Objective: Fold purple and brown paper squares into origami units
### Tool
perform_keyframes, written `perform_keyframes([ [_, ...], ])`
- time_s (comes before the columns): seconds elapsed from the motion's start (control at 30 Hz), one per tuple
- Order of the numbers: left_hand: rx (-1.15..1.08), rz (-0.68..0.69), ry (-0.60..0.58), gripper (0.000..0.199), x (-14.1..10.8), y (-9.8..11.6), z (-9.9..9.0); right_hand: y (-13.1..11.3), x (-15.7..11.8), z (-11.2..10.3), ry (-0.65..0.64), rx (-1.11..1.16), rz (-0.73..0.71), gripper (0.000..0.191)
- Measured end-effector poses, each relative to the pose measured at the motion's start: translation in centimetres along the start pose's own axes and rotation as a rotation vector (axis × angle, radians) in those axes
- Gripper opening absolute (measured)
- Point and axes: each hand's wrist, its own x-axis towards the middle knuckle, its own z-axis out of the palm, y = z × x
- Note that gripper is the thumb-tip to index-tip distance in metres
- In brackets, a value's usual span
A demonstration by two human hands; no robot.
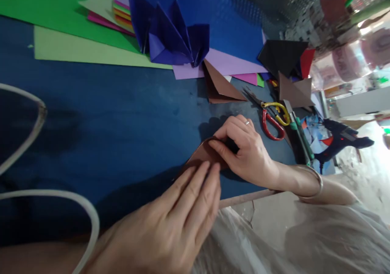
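White cord (95, 221) loops in front of the L forearm (57, 255); two bare hands on brown paper (201, 154), blue table (122, 115).

L hand (173, 221): fingers straight, slightly apart, tips resting on the paper; thumb hidden, so can't tell if it grips. R hand (250, 152), w/ ring (246, 122): thumb on top, fingers curled in, pinching the paper's far end. Paper's near the table's front edge, partly under both hands; looks folded, tho' blurry. Just beyond: another folded brown piece (222, 88) & scissors (264, 111) w/ red/yellow handles, apart from the hands. For a crisp crease, I'd say: keep the R pinch steady, line up edges 1st, then run L fingertips outward w/ even pressure; rushing could skew the fold.
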Motion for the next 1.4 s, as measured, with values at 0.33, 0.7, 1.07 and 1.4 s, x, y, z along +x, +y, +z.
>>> perform_keyframes([
  [0.33,-0.094,-0.033,0.057,0.044,0.9,-1.0,1.1,-0.1,0.0,0.1,-0.004,0.045,0.029,0.016],
  [0.7,-0.098,-0.032,0.077,0.038,1.0,-1.3,1.3,-0.1,0.2,0.0,-0.004,0.101,0.077,0.006],
  [1.07,-0.089,-0.002,0.076,0.033,1.0,-1.8,1.1,0.2,0.2,0.0,-0.014,0.121,0.106,0.016],
  [1.4,-0.050,0.029,0.049,0.030,1.2,-2.1,0.3,0.3,0.2,-0.1,-0.014,0.090,0.069,0.014],
])
